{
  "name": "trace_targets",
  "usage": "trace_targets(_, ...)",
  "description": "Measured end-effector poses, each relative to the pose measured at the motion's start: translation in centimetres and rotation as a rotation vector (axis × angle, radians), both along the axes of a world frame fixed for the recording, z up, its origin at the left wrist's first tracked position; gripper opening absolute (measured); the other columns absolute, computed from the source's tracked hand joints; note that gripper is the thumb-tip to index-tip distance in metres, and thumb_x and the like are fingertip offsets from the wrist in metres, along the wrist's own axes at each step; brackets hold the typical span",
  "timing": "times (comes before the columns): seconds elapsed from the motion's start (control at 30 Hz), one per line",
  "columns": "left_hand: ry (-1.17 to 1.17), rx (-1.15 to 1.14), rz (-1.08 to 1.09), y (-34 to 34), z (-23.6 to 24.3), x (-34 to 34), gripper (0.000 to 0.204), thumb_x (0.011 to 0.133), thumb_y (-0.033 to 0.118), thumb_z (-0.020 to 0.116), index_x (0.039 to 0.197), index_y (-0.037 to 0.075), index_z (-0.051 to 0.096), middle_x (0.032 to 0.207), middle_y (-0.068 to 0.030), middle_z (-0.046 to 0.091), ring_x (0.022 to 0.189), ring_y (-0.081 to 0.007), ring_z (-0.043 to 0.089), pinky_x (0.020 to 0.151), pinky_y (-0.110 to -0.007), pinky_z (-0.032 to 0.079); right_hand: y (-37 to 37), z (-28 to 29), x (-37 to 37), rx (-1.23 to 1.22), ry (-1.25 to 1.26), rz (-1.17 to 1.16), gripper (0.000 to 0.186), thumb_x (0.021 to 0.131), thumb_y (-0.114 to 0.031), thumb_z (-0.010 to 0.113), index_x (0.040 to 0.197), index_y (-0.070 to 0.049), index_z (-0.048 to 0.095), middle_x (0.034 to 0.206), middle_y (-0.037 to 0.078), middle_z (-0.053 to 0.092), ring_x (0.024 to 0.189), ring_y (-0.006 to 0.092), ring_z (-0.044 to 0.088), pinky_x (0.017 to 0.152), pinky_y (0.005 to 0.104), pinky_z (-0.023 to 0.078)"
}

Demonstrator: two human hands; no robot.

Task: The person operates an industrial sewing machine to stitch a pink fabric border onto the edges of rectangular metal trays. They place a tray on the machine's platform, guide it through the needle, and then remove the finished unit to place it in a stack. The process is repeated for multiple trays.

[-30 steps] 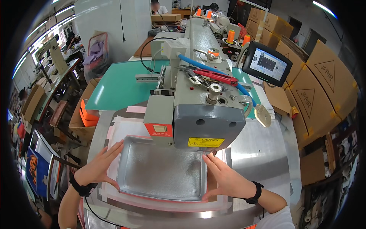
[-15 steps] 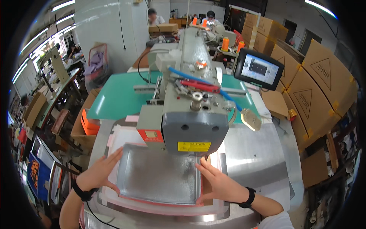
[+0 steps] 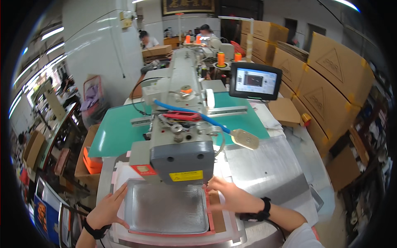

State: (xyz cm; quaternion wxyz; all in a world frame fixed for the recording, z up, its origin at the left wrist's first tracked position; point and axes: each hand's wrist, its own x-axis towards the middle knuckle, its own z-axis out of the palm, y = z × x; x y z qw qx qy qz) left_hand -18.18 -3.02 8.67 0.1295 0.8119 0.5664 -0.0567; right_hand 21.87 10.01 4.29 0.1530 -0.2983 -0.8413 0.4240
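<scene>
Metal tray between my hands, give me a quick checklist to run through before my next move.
1. Left hand at the tray: ok, fingers and thumb spread along its left edge.
2. Right hand touching the tray: cannot tell, it is blurred beside the right edge.
3. Right fingertips well away from the machine head: not ok, as I judge it; they appear close to its lower right corner.
4. Tray's far edge fully visible: not ok, the machine head hides part of it.
5. Needle position: cannot tell, hidden from this view.
6. Control screen lit: ok.
</scene>
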Motion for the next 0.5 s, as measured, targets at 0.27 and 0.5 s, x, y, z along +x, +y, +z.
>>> trace_targets(0.27, 0.033, -0.076, 0.022, 0.3, -0.2, -0.4, 0.136, 0.047, 0.053, 0.089, 0.148, -0.006, 0.018, 0.154, -0.0260, 0.019, 0.138, -0.0388, 0.030, 0.109, -0.047, 0.031, 4.5, -5.0, -3.2, -0.059, 0.297, -0.293, 0.032, 0.078, -0.016, 0.075, 0.106, -0.003, 0.067, 0.103, 0.013, 0.061, 0.094, 0.0220, 0.063, 0.081, 0.0335, 0.051)
trace_targets(0.5, -0.190, -0.103, 0.053, 0.3, 0.2, 0.6, 0.121, 0.053, 0.028, 0.088, 0.149, -0.002, 0.022, 0.154, -0.0253, 0.022, 0.143, -0.0374, 0.025, 0.115, -0.042, 0.027, 4.1, -4.9, -4.2, -0.023, 0.444, -0.380, 0.009, 0.077, -0.005, 0.071, 0.085, 0.000, 0.071, 0.092, 0.011, 0.066, 0.085, 0.0210, 0.063, 0.078, 0.0310, 0.051)
